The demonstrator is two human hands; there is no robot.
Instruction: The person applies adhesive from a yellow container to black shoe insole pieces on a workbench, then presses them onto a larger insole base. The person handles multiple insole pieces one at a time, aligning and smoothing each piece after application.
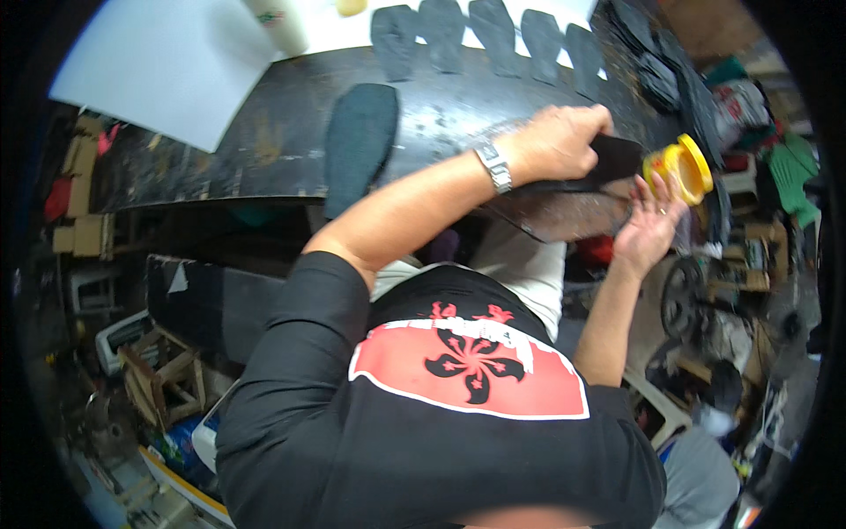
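My left hand (564, 145), with a metal watch (493, 167) on its wrist, is curled closed over a dark flat piece (619, 160) at the right of the table. What its fingers grip is hidden. My right hand (648, 225) is palm up with fingers spread, beside the piece's end and against a tilted yellow tub (679, 169) with an open rim. A long dark insole-shaped piece (361, 137) lies to the left, its narrow end at the table's front edge. Several smaller dark insole-shaped pieces (441, 35) stand in a row along the back.
The dark worn table (264, 141) spans the front. A white sheet (176, 66) covers its left side, with a pale cylinder (280, 25) at its back corner. Dark strips (652, 66) are heaped at the right. A wooden frame (163, 375) stands on the floor at left.
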